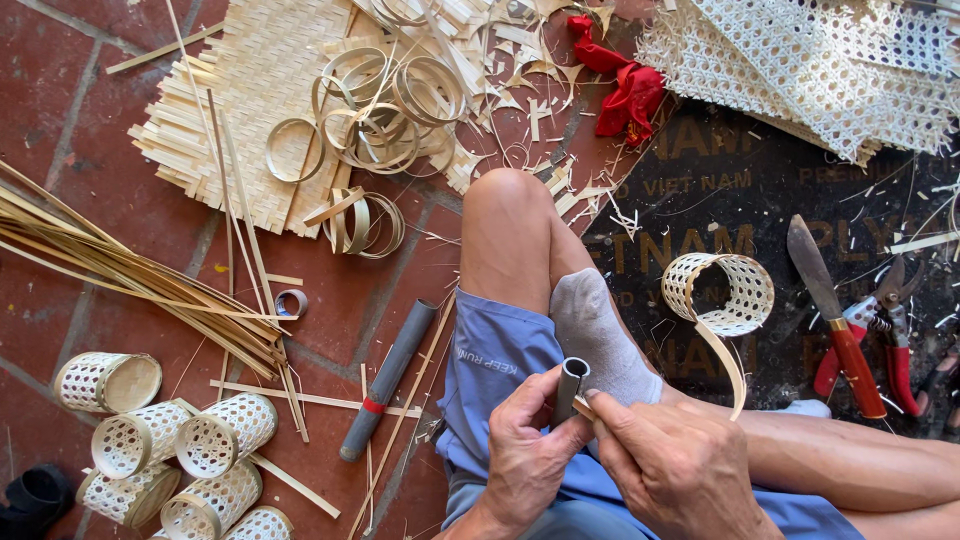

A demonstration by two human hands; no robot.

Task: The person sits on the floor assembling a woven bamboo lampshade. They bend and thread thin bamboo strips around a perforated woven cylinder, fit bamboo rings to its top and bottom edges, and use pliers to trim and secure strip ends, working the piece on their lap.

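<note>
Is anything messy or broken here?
Yes, a bit messy. Pale bamboo shavings lie scattered over the tiled floor near the knee. One woven cylinder looks unfinished: a loose strip hangs from it. Nothing looks broken.

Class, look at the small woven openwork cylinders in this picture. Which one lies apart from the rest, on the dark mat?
The woven cylinder right of the knee, with a loose strip trailing toward the right hand. The others cluster at lower left.

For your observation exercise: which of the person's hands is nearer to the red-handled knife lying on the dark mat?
Right. The right hand is just left of and below the red-handled knife, pinching a bamboo strip. The left hand is farther left, holding a short grey tube.
</note>
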